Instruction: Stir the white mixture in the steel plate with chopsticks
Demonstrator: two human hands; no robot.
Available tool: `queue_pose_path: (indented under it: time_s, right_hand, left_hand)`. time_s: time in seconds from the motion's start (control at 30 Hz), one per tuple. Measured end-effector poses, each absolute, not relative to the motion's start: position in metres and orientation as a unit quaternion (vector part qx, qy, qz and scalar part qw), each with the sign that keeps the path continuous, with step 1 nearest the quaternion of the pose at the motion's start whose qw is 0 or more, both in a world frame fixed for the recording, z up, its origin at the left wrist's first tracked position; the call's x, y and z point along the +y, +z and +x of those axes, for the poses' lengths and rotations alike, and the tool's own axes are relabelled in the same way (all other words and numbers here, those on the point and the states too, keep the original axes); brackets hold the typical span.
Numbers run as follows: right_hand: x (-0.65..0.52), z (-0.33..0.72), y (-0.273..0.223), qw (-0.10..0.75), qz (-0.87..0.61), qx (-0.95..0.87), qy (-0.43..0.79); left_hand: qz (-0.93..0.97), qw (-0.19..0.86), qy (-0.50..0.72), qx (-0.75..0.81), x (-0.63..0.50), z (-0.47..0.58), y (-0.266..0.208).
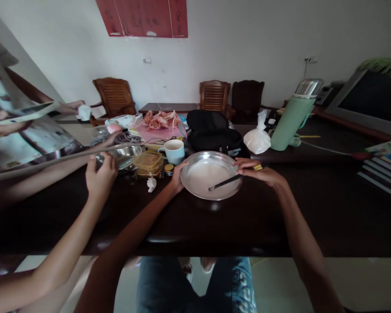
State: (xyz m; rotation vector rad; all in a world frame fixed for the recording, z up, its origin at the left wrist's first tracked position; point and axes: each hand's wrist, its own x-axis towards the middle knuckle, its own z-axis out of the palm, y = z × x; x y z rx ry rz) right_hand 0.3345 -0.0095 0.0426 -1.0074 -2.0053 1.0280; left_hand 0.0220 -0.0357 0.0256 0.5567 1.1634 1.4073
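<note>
A round metal basin (pixel 232 191) with a whitish mixture in it rests on the dark table in front of me. My left hand (pixel 178 176) grips its left rim, fingers partly hidden by the wall. Over the right rim, my right hand (pixel 259 172) is closed around a pair of dark chopsticks (pixel 226 181) with yellow ends, their tips low in the mixture. Just behind the left rim are a light blue mug (pixel 173 151) and a small yellow-lidded jar (pixel 169 169). A black bag (pixel 211 130) sits behind the basin.
Tied bag of white powder (pixel 258 140) and green thermos (pixel 293 117) stand at the back right. Books (pixel 382 171) lie far right. Another person's hand (pixel 101 174) reaches in at left, near a metal bowl (pixel 125 156), yellow containers (pixel 148 161) and crumpled tissue (pixel 151 184).
</note>
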Motion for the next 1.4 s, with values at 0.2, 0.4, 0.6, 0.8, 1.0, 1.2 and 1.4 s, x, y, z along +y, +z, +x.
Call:
queue_pose_path:
  time_s: [0.2,0.4,0.6,0.8,1.0,1.2,1.4]
  right_hand:
    - [-0.001,0.309,0.028,0.373,-0.418,-0.767,0.314]
    - [0.004,0.360,0.046,0.395,-0.448,-0.721,0.351]
    - [-0.011,0.331,0.040,0.334,-0.395,-0.749,0.413]
    - [0.001,0.310,0.018,0.395,-0.445,-0.732,0.333]
    - [0.011,0.354,0.033,0.405,-0.454,-0.725,0.323]
    - [-0.006,0.344,0.041,0.325,-0.385,-0.768,0.395]
    - [-0.008,0.306,0.025,0.338,-0.400,-0.771,0.361]
  left_hand:
    - [0.220,0.641,0.577,0.455,-0.036,0.020,0.028]
    - [0.197,0.659,0.574,0.443,-0.037,0.020,0.029]
    - [0.208,0.653,0.587,0.432,-0.037,0.021,0.028]
    - [0.215,0.654,0.582,0.433,-0.036,0.020,0.027]
    - [0.209,0.651,0.589,0.431,-0.031,0.018,0.018]
    - [0.215,0.655,0.595,0.413,-0.029,0.017,0.015]
    - [0.213,0.656,0.598,0.409,-0.028,0.018,0.015]
